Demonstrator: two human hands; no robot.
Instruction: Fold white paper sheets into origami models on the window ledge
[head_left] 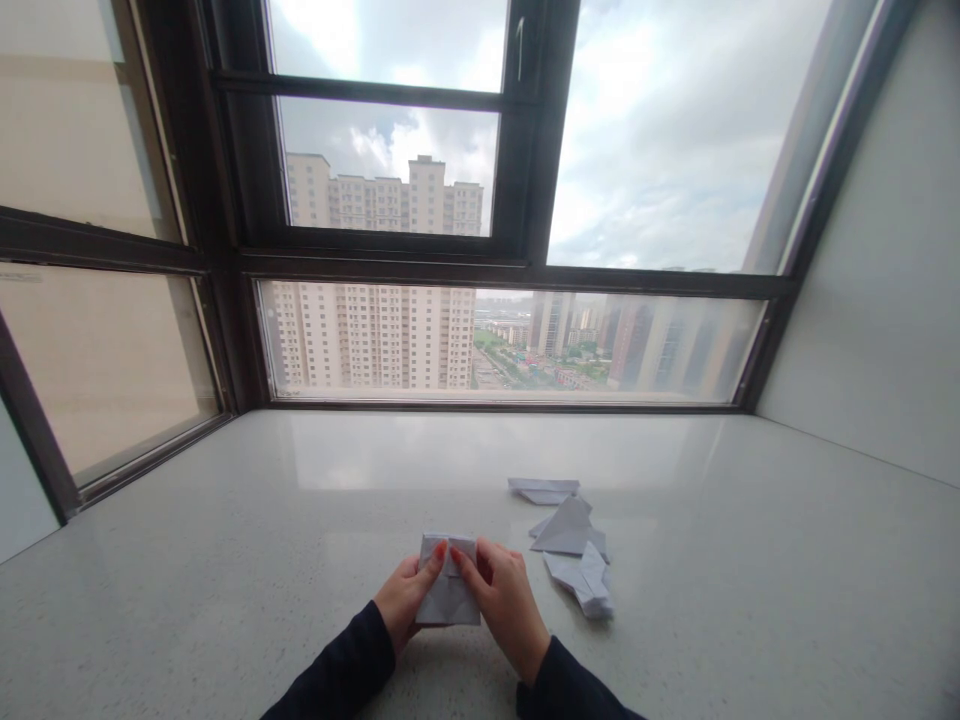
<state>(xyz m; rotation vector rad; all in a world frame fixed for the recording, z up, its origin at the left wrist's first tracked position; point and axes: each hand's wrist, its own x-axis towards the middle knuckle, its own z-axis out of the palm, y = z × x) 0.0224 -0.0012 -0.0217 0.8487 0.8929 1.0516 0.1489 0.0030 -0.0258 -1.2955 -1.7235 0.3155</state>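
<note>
Between my two hands is a small folded piece of white paper (448,603), roughly square, with creases and a flap along its upper part. My left hand (405,598) grips its left side, thumb pressed on the front near the top. From the right, my right hand (508,598) pinches the upper right part, its thumb close beside the left thumb. The fingers behind the paper are mostly hidden. To the right of my right hand lies a folded paper piece (583,580), with a pointed folded paper (568,526) just beyond it.
A flat folded paper strip (544,489) lies farther back on the pale speckled sill (225,560). Dark window frames (510,272) bound the sill at the back and left, with tall buildings outside. A white wall (862,330) stands at the right.
</note>
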